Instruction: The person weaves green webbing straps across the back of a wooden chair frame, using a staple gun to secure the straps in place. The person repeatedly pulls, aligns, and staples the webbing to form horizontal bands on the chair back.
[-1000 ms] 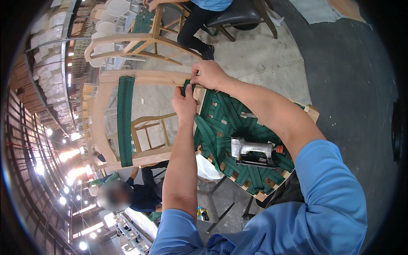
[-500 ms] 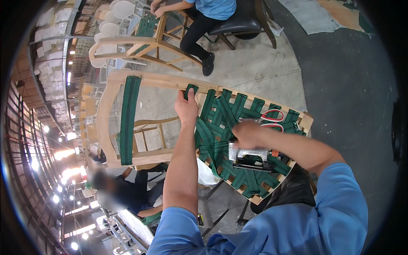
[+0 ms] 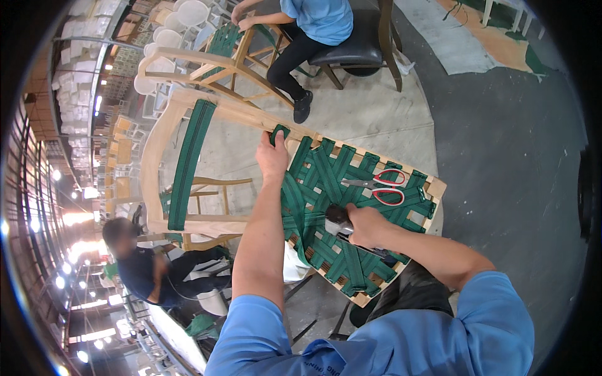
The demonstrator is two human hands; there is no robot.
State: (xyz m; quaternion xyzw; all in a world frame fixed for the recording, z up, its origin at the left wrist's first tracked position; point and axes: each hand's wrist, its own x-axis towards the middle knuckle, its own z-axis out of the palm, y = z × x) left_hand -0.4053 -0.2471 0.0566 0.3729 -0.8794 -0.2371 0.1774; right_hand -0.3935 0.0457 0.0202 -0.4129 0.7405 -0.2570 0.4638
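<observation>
A wooden chair frame (image 3: 155, 141) lies before me, its seat covered with woven green webbing (image 3: 351, 266). One green strap (image 3: 190, 166) spans the backrest. With my left hand (image 3: 272, 156) I pinch the folded end of a webbing strap (image 3: 280, 131) at the far rail, where the backrest meets the seat. The strap's loose length trails down beside my forearm. My right hand (image 3: 370, 227) is closed around a staple gun (image 3: 339, 220), held over the seat; its lower part is mostly hidden. Scissors with red and white handles (image 3: 389, 197) lie on the webbing beyond that hand.
Across from me, a co-worker in a blue shirt (image 3: 323, 22) handles another chair frame (image 3: 188, 59) beside a black-seated chair (image 3: 351, 53). A person in dark clothes (image 3: 147, 269) sits at lower left. Cardboard sheets (image 3: 464, 41) lie on the grey floor.
My right hand has taken hold of the staple gun, which was lying on the seat, and its nose now points toward the left. The left hand keeps its pinch on the strap end.
</observation>
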